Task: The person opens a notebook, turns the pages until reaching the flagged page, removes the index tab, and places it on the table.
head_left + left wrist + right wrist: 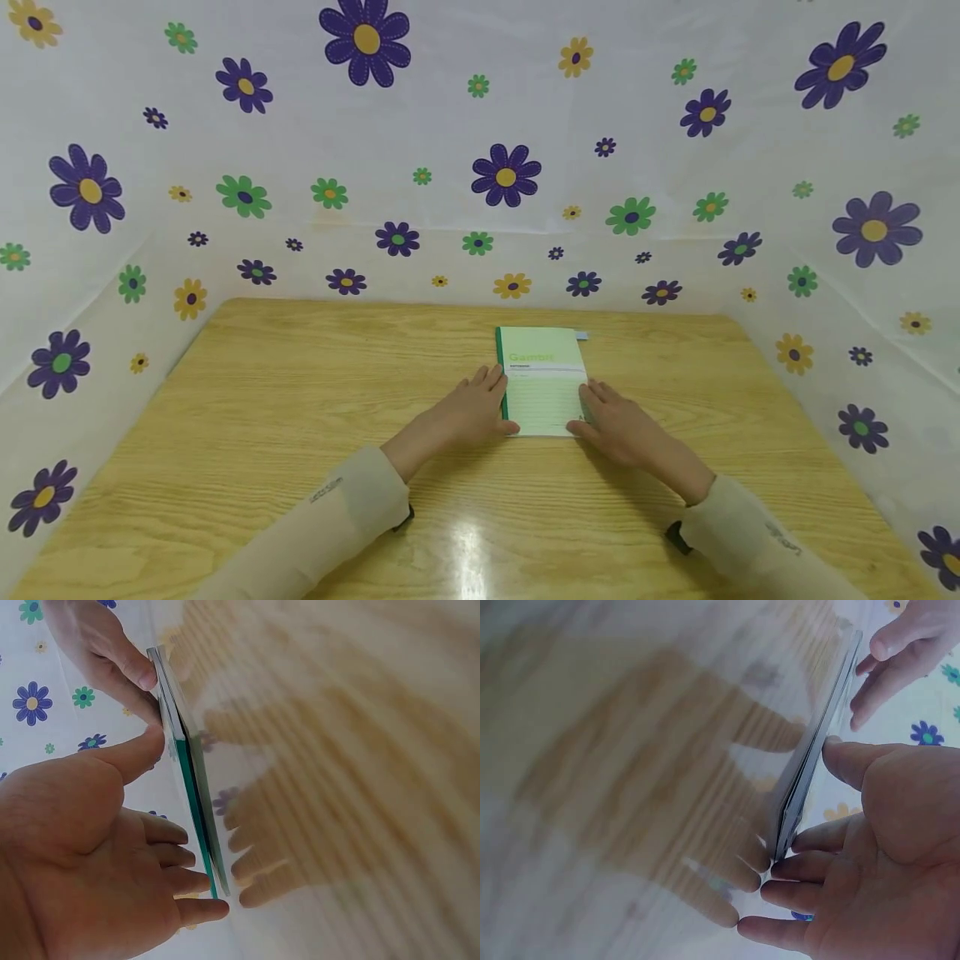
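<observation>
A pale green notebook [543, 404] with a dark green spine lies flat on the wooden table, the word "Gambit" on its cover. Along its spine side is my left hand [474, 410], fingers extended with the tips at the edge and the thumb by the near corner. My right hand [621, 427] mirrors it on the opposite side, straight fingertips against the page edge. In the left wrist view the green spine [193, 802] meets the left fingertips. The right wrist view has the right fingers at the notebook's edge [806, 769], its layers slightly parted.
A small pale tab [582, 336] sticks out at the notebook's upper right. The glossy table [315, 375] mirrors both hands. White cloth with printed flowers [442, 125] encloses the back and both sides. Each wrist wears a dark band under a light sleeve [330, 517].
</observation>
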{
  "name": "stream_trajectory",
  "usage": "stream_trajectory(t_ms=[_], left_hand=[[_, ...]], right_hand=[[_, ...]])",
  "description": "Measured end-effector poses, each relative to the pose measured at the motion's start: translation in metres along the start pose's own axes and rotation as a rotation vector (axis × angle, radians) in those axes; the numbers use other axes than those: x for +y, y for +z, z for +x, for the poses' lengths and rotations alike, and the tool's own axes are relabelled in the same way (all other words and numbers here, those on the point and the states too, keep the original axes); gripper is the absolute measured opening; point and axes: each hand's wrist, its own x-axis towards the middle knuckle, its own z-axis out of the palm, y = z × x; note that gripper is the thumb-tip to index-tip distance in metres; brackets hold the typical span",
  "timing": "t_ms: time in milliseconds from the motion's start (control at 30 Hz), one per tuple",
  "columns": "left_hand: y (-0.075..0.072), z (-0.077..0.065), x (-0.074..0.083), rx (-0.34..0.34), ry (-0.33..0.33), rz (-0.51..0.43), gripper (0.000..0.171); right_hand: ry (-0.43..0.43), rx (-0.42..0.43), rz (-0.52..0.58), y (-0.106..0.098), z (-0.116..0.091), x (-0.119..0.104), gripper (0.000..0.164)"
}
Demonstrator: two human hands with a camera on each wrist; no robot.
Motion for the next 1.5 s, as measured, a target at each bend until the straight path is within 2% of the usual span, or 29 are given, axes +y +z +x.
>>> stream_trajectory(t_ms=[200,567,800,1100,1500], left_hand=[[-0.004,-0.001,0.0,-0.031,-0.024,0.053,0.089],[-0.005,0.0,-0.014,-0.055,-0.032,0.07,0.095],[-0.009,-0.007,-0.016,-0.063,-0.036,0.045,0.096],[-0.003,-0.015,-0.028,-0.064,-0.017,0.056,0.094],[-0.008,-0.033,-0.041,-0.087,0.019,0.003,0.091]], right_hand=[[-0.007,0.012,-0.012,0.002,0.005,-0.006,0.067],[-0.048,0.0,-0.025,-0.003,0.01,-0.013,0.069],[-0.024,-0.052,0.0,-0.003,0.014,-0.014,0.072],[-0.087,-0.024,0.015,0.002,0.015,-0.017,0.07],[-0.086,-0.073,0.019,0.002,0.014,-0.028,0.072]])
